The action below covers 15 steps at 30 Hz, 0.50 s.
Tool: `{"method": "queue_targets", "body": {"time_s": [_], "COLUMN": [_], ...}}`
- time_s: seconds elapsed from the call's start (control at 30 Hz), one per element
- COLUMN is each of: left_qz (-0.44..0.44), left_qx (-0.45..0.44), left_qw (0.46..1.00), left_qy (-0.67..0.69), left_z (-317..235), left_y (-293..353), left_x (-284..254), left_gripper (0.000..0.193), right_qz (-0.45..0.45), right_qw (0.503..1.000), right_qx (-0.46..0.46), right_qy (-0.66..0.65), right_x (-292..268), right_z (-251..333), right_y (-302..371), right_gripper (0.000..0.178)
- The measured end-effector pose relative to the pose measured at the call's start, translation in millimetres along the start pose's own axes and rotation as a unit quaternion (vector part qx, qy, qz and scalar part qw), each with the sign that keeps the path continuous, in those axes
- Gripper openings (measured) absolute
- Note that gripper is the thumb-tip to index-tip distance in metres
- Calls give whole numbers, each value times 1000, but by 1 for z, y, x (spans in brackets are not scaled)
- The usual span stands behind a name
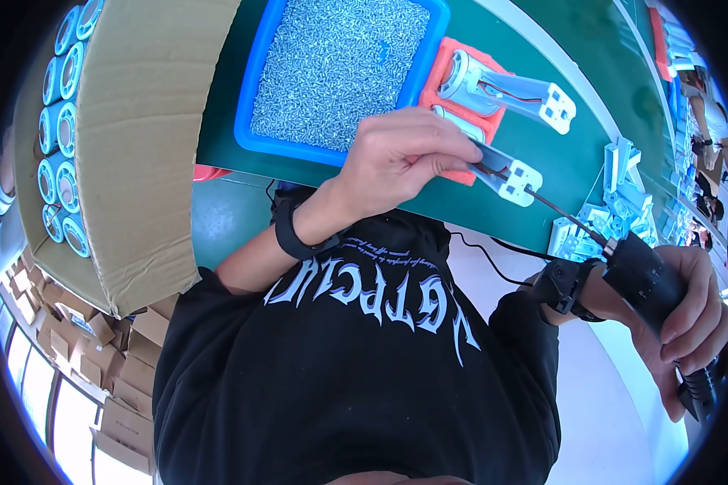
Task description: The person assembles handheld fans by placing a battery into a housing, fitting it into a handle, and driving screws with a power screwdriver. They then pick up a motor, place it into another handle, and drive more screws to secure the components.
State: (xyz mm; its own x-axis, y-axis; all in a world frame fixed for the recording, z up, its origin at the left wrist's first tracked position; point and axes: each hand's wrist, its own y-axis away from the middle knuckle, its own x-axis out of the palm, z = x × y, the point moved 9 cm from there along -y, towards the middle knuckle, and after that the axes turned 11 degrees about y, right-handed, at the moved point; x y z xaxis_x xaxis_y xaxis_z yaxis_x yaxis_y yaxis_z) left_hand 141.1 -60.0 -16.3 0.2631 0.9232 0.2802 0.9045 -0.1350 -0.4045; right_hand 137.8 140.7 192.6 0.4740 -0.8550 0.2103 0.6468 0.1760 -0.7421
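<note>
My left hand (404,153) pinches the side of a long white plastic housing (519,183) that has a white end piece with square holes. Wrapped in my right hand (696,303) is a black electric screwdriver (643,279). Its long thin bit (570,217) reaches left to the housing's end piece and appears to touch it. The housing's far end lies over a red foam holder (461,176), partly hidden by my left hand. A second white housing (526,97) with a round end and a red wire rests in the same holder.
A blue tray (247,121) full of small metal screws stands behind my left hand on the green table (469,210). White plastic parts (615,210) are heaped at the right. A cardboard box (146,145) at the left holds several round white parts (66,129). A black cable (493,267) hangs near the table edge.
</note>
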Motion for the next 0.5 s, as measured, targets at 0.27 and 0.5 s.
{"method": "queue_targets", "body": {"time_s": [0.27, 0.5], "left_qz": [112, 143], "left_qx": [-115, -144], "left_qw": [906, 895], "left_qy": [-393, -396], "left_z": [6, 18], "left_y": [7, 8], "left_x": [-37, -41], "left_gripper": [14, 11], "right_qz": [232, 179], "right_qw": [964, 982], "right_qx": [107, 35], "right_qy": [76, 53], "right_x": [41, 48], "right_z": [-28, -31], "right_y": [6, 12], "right_gripper": [28, 22]}}
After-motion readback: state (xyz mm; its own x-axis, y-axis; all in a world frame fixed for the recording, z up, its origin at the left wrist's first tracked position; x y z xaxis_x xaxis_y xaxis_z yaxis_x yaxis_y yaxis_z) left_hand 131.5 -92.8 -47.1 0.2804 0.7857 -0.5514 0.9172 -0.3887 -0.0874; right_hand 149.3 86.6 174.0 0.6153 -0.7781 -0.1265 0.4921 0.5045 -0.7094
